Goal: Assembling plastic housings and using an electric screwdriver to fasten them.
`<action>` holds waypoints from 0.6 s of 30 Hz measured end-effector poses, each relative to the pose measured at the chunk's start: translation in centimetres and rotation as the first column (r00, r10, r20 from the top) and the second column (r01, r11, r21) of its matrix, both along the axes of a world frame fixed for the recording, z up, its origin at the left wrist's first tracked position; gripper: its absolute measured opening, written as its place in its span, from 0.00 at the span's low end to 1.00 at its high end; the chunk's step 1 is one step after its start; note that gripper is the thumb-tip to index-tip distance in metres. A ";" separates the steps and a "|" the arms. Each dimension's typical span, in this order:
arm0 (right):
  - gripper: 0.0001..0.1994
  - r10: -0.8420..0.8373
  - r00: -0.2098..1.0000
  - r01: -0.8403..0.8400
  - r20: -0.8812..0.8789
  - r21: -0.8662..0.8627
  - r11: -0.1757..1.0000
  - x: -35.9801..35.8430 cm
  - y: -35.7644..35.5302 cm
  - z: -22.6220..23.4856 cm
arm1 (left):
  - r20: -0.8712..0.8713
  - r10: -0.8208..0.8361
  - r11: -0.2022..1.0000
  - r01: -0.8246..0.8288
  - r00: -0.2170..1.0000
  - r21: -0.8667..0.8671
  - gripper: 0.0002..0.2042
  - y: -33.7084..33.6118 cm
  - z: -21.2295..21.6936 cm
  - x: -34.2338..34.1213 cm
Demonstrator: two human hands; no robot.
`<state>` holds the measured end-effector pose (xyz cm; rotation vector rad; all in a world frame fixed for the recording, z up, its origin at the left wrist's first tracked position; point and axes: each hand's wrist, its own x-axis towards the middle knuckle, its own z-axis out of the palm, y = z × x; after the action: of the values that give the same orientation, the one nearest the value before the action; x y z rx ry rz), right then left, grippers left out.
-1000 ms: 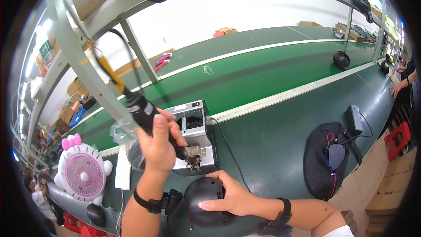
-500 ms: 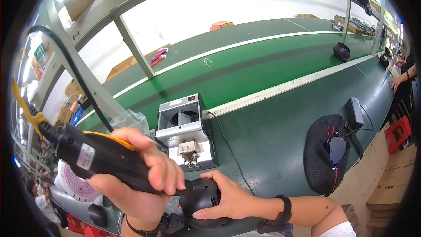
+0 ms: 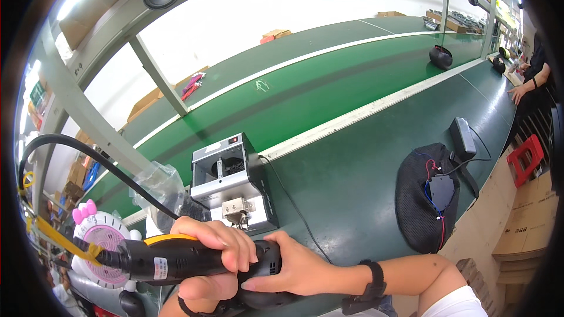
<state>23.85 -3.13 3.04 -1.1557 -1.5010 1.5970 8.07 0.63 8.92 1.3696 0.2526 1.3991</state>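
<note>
My left hand [image 3: 218,248] is wrapped round a black electric screwdriver [image 3: 187,260] with a yellow lever and a cable at its rear end. The tool lies nearly level, its front end at a rounded black plastic housing [image 3: 268,253] with small slots. My right hand [image 3: 302,265] grips that housing from the right, thumb and fingers spread round it. The tool's tip is hidden behind my left fingers, so I cannot tell whether it touches. Just beyond both hands stands a grey screw feeder [image 3: 235,183] with a metal outlet at its front.
Right on the bench lies black mesh fabric [image 3: 408,214] carrying a wired box [image 3: 440,192], beside a black adapter [image 3: 463,139]. A green conveyor [image 3: 329,88] bears a black housing [image 3: 440,57]. Left are a pink-white fan [image 3: 104,242] and plastic bag [image 3: 157,186]. A co-worker's hand [image 3: 518,92] rests far right.
My left hand has lowered the screwdriver, and its body has swung from steeply tilted to almost level, covering more of the housing. My right hand still grips the housing. The whole view has shifted slightly.
</note>
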 end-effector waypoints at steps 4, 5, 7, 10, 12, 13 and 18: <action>0.55 -0.023 0.991 0.020 0.128 0.024 0.999 0.2 -0.4 0.1 | -0.022 -0.060 0.998 0.060 0.998 0.014 0.37 0.3 -0.1 0.0; 0.55 -0.005 0.991 0.004 0.134 0.006 1.000 0.3 -0.4 0.3 | -0.026 -0.060 0.998 0.061 0.998 0.014 0.37 0.3 -0.1 0.1; 0.53 -0.096 0.976 0.048 0.197 0.235 0.971 0.1 -0.5 -0.2 | -0.034 -0.054 0.999 0.054 0.998 0.002 0.38 0.1 0.1 0.0; 0.49 -0.180 0.975 0.068 0.132 0.590 0.804 0.6 0.6 -0.7 | -0.017 -0.124 0.987 0.122 0.992 -0.105 0.39 -1.0 0.8 0.8; 0.46 -0.124 0.992 0.068 0.026 0.717 0.694 0.9 1.2 -0.9 | -0.045 -0.162 0.980 0.156 0.986 -0.121 0.41 -1.7 3.3 0.7; 0.44 -0.069 0.998 0.045 0.010 0.670 0.741 1.0 1.3 -1.4 | -0.044 -0.063 0.997 0.062 0.997 -0.040 0.39 -1.4 4.6 0.9; 0.39 0.000 0.999 -0.025 0.042 0.588 0.808 1.9 0.9 -1.5 | -0.135 0.395 0.912 -0.370 0.909 0.177 0.28 5.0 4.7 -0.7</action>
<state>25.75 -2.22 1.58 -0.8150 -1.8517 0.9858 7.38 5.66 13.65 1.6259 0.5662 1.6512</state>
